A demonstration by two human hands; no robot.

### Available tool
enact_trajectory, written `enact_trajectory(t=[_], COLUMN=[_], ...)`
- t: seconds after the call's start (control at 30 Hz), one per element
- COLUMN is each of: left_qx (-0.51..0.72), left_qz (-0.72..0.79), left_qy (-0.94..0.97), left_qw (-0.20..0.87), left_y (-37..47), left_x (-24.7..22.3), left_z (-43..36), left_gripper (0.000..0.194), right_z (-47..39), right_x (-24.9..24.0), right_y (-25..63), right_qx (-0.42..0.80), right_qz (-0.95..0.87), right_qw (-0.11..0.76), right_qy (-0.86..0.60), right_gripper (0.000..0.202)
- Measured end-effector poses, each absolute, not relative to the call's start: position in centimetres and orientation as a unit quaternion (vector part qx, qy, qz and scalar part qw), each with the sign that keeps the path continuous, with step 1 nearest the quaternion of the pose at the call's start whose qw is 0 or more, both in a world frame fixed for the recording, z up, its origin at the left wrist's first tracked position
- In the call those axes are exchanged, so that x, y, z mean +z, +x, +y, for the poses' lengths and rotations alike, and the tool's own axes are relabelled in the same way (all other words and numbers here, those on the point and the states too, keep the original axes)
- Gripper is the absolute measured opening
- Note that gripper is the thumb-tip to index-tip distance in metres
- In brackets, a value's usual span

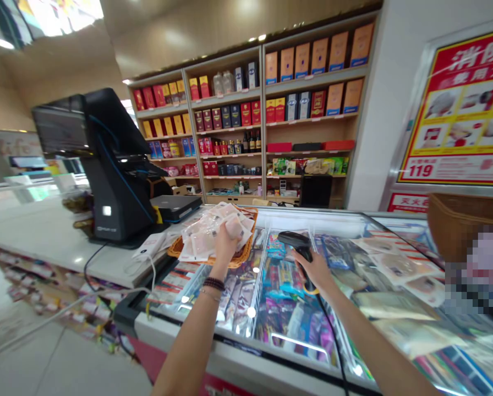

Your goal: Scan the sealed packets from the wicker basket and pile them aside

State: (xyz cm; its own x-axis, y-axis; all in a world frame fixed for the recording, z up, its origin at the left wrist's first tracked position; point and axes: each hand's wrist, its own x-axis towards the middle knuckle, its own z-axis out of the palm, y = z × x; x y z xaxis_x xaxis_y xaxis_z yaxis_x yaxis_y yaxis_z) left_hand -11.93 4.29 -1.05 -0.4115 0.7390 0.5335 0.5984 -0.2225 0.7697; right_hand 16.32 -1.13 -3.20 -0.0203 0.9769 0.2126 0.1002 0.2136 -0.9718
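My left hand (225, 245) is at the pile of small clear plastic packets (201, 234), its fingers closed on one pale packet (234, 225). The pile fills a woven orange-brown basket (246, 254) standing on the freezer's glass top. A dark bracelet (214, 283) circles my left wrist. In my right hand (316, 269) is a black barcode scanner (295, 240), gripped by its handle, its head pointing left towards the basket. The scanner's black cable (333, 335) hangs down over the freezer's front edge.
Packaged frozen goods (279, 280) show through the chest freezer's glass. To the left, a black point-of-sale terminal (118, 187) stands on a white counter (60, 242), with a white cable (77, 302) running across. Boxed bottles line the shelves (230, 99) behind. A brown basket (456, 225) is at right.
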Motion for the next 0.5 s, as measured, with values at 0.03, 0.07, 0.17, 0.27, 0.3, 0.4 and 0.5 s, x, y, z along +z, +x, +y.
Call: enact_trajectory(t=[0.03, 0.07, 0.17, 0.27, 0.3, 0.4, 0.5], left_qx=[0.576, 0.583, 0.616, 0.658, 0.673, 0.703, 0.706], left_qz=[0.616, 0.614, 0.589, 0.538, 0.516, 0.445, 0.389], left_qy=[0.533, 0.527, 0.517, 0.521, 0.524, 0.548, 0.574], left_qw=[0.072, 0.077, 0.08, 0.077, 0.075, 0.085, 0.141], left_y=[-11.9, -11.9, -11.6, -10.3, -9.5, -6.2, -1.9], left_x=[-1.0, -0.9, -0.4, 0.0, 0.0, 0.0, -0.8], left_z=[4.1, 3.8, 3.3, 3.2, 3.4, 4.3, 5.8], left_gripper=[0.072, 0.071, 0.075, 0.077, 0.077, 0.074, 0.076], right_z=[-1.1, -1.1, -0.9, -0.8, -0.8, -1.0, -1.3], right_x=[-3.3, -3.4, -3.9, -3.9, -3.8, -3.2, -2.8], right_y=[16.5, 16.7, 17.3, 18.1, 18.5, 20.0, 22.0], right_qx=[0.421, 0.424, 0.441, 0.457, 0.457, 0.443, 0.397], right_qz=[-0.572, -0.567, -0.542, -0.506, -0.496, -0.474, -0.475], right_qw=[0.528, 0.531, 0.545, 0.563, 0.571, 0.602, 0.631], right_qy=[-0.466, -0.466, -0.464, -0.467, -0.468, -0.465, -0.468], right_gripper=[0.051, 0.052, 0.052, 0.052, 0.052, 0.052, 0.049])
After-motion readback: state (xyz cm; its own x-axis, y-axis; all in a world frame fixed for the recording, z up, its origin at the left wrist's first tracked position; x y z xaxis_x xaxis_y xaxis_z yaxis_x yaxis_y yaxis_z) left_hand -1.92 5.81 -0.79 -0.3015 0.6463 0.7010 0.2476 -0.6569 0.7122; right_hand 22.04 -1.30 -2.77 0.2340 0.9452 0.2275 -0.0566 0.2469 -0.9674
